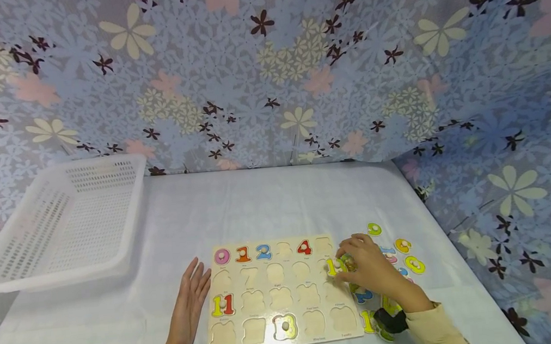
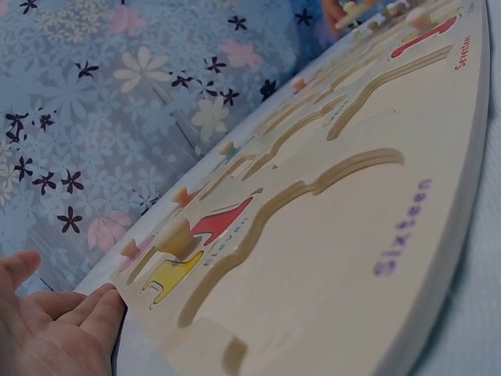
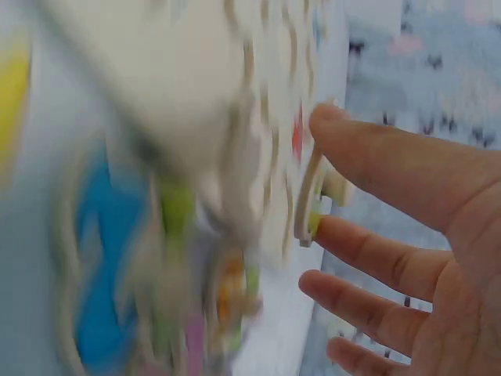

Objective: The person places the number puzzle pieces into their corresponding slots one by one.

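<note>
A wooden number puzzle board [image 1: 263,311] lies flat on the table. Set in it are the pegged pieces 0, 1, 2, 4, 11 [image 1: 222,305] and a two-digit piece ending in a yellow 3 or 8 [image 1: 286,327]. My right hand [image 1: 369,265] pinches a number piece [image 1: 331,267] with a yellow 1 over the board's right edge; the fingers partly hide its other digit. In the right wrist view this piece [image 3: 308,205] is seen edge-on between thumb and index finger. Beside the board's left edge my left hand [image 1: 188,300] rests with straight fingers, fingertips near the edge.
Several loose number pieces lie right of the board, among them a green 9 [image 1: 374,229], an orange piece [image 1: 403,245] and a yellow-green one [image 1: 415,264]; some overlap. A white plastic basket [image 1: 134,217] stands at the left. Flowered cloth [image 1: 229,88] hangs behind the table.
</note>
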`<state>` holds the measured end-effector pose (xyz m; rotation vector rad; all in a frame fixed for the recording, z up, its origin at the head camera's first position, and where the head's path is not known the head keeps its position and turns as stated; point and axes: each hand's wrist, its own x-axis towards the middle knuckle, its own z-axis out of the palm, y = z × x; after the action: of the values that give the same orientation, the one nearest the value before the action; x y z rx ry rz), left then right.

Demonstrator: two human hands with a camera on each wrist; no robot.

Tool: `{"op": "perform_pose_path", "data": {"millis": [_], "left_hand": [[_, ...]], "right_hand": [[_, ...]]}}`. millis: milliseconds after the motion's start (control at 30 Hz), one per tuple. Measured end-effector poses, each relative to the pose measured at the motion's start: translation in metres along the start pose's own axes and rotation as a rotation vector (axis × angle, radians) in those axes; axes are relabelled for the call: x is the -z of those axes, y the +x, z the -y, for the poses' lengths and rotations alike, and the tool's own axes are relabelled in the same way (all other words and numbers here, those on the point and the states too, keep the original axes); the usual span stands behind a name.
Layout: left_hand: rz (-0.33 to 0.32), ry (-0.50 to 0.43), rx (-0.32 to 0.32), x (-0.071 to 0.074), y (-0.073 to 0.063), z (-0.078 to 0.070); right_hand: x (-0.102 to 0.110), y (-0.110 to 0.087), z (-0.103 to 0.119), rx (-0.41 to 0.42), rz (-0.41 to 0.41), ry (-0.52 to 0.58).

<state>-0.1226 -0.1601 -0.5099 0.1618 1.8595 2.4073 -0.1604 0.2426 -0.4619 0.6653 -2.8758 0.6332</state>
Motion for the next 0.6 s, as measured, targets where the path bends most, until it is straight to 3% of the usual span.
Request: {"op": "perform_pose_path", "data": {"millis": [367, 600], "left_hand": [[-0.008, -0.002, 0.015, -0.001, 0.0, 0.002], [0.001, 0.003, 0.001, 0.0, 0.0, -0.001]], "right_hand": [[-0.022, -0.006, 0.037, 0.051, 0.084, 0.02], [-0.034, 0.002, 0.054, 0.159, 0.043, -0.019]]}}
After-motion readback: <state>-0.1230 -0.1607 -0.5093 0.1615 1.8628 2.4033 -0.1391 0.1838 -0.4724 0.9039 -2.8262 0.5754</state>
